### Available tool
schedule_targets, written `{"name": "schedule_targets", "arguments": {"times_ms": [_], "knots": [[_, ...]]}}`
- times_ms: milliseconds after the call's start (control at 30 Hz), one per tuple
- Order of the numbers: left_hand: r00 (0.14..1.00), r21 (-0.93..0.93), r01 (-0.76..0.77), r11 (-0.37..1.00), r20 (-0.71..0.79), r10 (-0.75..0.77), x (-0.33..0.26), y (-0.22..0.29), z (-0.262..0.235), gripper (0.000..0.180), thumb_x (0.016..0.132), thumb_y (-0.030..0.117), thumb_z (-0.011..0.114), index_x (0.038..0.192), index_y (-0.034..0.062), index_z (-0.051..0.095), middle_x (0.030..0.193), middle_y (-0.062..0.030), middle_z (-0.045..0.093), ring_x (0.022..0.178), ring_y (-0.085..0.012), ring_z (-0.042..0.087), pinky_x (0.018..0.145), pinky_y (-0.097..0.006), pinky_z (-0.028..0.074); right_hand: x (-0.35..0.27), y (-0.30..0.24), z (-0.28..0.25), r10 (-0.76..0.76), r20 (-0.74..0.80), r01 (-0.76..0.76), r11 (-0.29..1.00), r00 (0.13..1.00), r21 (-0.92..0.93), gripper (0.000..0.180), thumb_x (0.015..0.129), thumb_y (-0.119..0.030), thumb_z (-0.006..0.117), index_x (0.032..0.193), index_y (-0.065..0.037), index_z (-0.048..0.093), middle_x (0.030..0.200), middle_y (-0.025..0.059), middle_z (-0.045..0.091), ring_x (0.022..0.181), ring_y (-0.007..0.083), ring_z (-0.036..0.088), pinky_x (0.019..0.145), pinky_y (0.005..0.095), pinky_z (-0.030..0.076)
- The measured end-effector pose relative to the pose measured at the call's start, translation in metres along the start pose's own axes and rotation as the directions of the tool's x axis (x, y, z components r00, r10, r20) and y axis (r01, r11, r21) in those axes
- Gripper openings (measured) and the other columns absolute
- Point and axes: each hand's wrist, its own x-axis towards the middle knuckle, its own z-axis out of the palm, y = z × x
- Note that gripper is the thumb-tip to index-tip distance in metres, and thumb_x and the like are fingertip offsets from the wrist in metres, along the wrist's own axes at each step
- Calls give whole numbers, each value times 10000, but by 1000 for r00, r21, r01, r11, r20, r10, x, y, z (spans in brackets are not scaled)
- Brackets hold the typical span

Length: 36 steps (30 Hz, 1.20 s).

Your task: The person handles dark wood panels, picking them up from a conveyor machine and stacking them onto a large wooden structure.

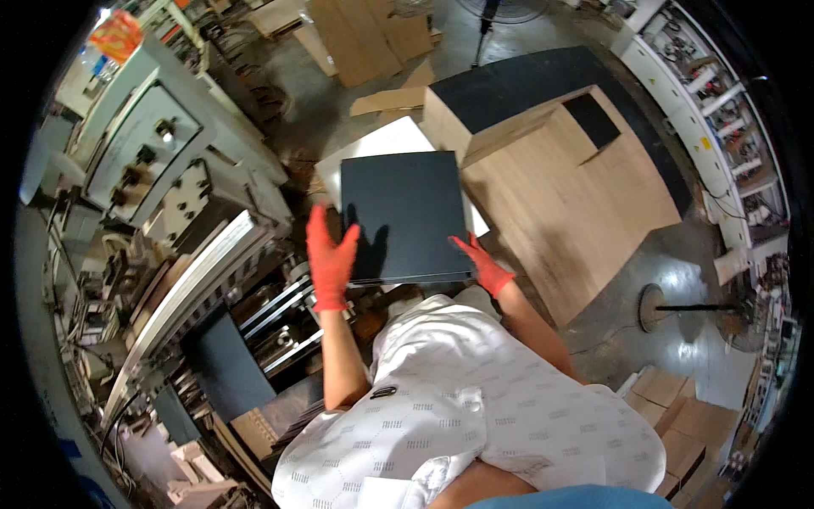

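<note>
In front of me is a square black panel (405,216), with a second thin edge showing under its near side. My left hand (329,263), in a red glove, is at the panel's left edge with fingers stretched and thumb apart, casting a shadow on the black face. At the lower right corner, my right hand (486,265), also red-gloved, grips the panel's edge; some of its fingers are hidden. A white board (394,136) sticks out from beneath the panel at the far side and right.
To the left stands a grey machine (157,140) with knobs and metal rails. Wood-grain panels (577,212) with black faces are stacked at right. Flat cardboard (365,38) lies at the back, a fan (651,307) stands right, and cardboard boxes (678,416) sit lower right.
</note>
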Motion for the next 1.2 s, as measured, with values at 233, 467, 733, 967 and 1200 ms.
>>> {"name": "schedule_targets", "arguments": {"times_ms": [233, 467, 733, 967, 1200], "knots": [[484, -116, -869, 481, -403, 777, 37, 185, -75, 695, 754, -2, 643, 1396, 3, 377, 1346, -200, 484, 1246, -321, 478, 1067, -424, 372, 16, -21, 2, 141, 34, -145, 954, 989, 263, 645, 891, -80, 576, 1467, -148, 295, 1514, 72, 185, 1386, 194, 229, 1106, 334, 269], [306, -81, -952, 295, -254, 917, 49, 208, -85, 661, 774, 0, 628, 1389, 4, 384, 1340, -188, 486, 1241, -304, 479, 1057, -409, 376, 35, -54, 2, 515, 58, -437, 656, 855, 615, 575, 916, -114, 525, 1450, -115, 313, 1463, 116, 321, 1320, 253, 364, 1082, 345, 298], [260, -144, -962, 230, -250, 933, 20, 199, -83, 623, 797, 2, 610, 1381, 6, 393, 1334, -173, 488, 1235, -283, 481, 1046, -392, 382, 9, 23, 12, 210, -41, -173, 888, 977, 427, 785, 762, 49, 635, 1455, -136, 316, 1440, 196, 317, 1306, 339, 370, 1091, 378, 308], [295, -152, -952, 264, -241, 924, 12, 204, -83, 590, 817, 4, 595, 1374, 7, 400, 1329, -160, 490, 1230, -266, 482, 1036, -377, 387, -1, 15, 2, -196, 31, 197, 941, 980, -276, 629, 837, 129, 410, 1433, -62, 343, 1415, 214, 351, 1331, 358, 348, 1097, 371, 294], [313, -106, -950, 295, -256, 915, 18, 219, -90, 557, 837, 5, 580, 1367, 8, 408, 1324, -147, 492, 1225, -248, 483, 1026, -362, 391, 18, -5, 3, 4, 1, -4, 998, 1000, 59, 652, 784, 147, 371, 1414, -18, 355, 1439, 234, 354, 1330, 361, 369, 1105, 381, 284]]}}
